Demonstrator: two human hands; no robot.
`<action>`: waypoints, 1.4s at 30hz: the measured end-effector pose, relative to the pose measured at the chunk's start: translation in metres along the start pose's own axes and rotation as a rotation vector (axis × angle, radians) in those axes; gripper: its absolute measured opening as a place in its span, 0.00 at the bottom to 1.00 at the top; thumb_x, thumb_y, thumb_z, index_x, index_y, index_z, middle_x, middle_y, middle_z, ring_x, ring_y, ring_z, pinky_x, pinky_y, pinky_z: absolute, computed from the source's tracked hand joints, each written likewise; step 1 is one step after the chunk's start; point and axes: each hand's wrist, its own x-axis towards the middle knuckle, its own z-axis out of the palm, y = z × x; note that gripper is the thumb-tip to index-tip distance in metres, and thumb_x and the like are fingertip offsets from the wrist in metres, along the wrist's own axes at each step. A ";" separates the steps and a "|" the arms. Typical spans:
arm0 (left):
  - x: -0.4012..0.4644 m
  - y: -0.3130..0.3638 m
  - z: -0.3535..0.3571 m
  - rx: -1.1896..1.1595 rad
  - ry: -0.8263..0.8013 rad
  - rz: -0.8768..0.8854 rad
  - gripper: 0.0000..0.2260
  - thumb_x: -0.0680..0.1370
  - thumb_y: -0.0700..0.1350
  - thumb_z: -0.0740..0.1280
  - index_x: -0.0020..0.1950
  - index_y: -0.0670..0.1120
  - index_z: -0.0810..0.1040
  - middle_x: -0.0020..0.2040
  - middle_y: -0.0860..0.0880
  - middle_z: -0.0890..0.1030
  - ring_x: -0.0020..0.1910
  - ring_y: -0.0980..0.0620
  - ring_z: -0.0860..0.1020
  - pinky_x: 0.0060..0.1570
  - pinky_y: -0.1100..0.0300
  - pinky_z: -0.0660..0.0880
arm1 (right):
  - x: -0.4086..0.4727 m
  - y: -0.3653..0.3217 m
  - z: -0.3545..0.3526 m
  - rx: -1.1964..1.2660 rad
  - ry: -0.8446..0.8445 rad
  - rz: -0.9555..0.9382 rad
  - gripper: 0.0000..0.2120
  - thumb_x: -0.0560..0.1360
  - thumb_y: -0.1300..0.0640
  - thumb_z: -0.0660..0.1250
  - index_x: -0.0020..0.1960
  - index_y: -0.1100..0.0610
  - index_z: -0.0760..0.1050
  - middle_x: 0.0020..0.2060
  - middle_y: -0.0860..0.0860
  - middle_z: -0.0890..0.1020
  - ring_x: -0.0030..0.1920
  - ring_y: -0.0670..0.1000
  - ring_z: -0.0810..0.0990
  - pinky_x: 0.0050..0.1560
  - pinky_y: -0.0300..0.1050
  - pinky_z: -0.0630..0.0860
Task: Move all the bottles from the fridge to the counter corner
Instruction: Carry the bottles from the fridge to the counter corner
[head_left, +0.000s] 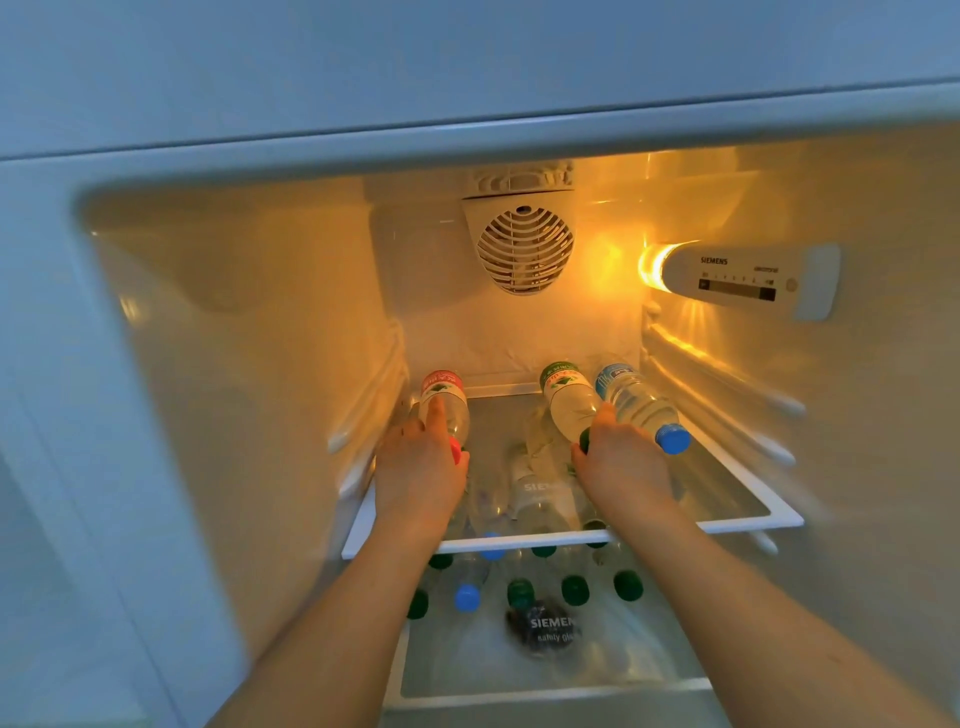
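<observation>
Three plastic bottles lie on the fridge's upper glass shelf (737, 512), caps toward me. At the left, my left hand (421, 467) grips the red-capped, red-labelled bottle (444, 397) near its neck. At the right, my right hand (621, 457) holds the neck of the green-capped, green-labelled bottle (569, 400). A blue-capped bottle (641, 405) lies touching that hand on its right side. Several more bottles with green caps (574, 590) and blue caps (466, 596) lie on the shelf below, seen partly through the glass.
The fridge interior is lit from a lamp by the control panel (748, 280) on the right wall. A round fan grille (524, 249) sits on the back wall. Shelf rails line both side walls. A lower glass shelf (550, 691) carries a printed label.
</observation>
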 end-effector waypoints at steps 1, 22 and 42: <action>0.000 0.001 -0.001 0.016 0.008 0.005 0.32 0.78 0.56 0.62 0.77 0.47 0.53 0.61 0.44 0.77 0.56 0.45 0.76 0.49 0.53 0.74 | 0.000 0.000 -0.001 0.006 0.010 -0.016 0.19 0.79 0.52 0.59 0.67 0.58 0.64 0.48 0.54 0.81 0.47 0.56 0.81 0.35 0.44 0.66; -0.032 0.007 -0.035 -0.210 0.085 -0.006 0.19 0.80 0.50 0.60 0.70 0.47 0.65 0.43 0.47 0.79 0.40 0.47 0.78 0.38 0.51 0.77 | -0.028 -0.012 -0.029 0.535 0.030 -0.275 0.21 0.79 0.49 0.62 0.69 0.53 0.64 0.54 0.54 0.80 0.52 0.56 0.79 0.44 0.45 0.72; -0.089 0.001 -0.196 -0.323 0.213 -0.002 0.15 0.79 0.55 0.63 0.60 0.48 0.67 0.48 0.48 0.76 0.40 0.48 0.72 0.36 0.57 0.68 | -0.074 -0.075 -0.114 0.933 0.336 -0.235 0.18 0.79 0.46 0.61 0.64 0.54 0.65 0.50 0.47 0.75 0.49 0.47 0.74 0.51 0.44 0.74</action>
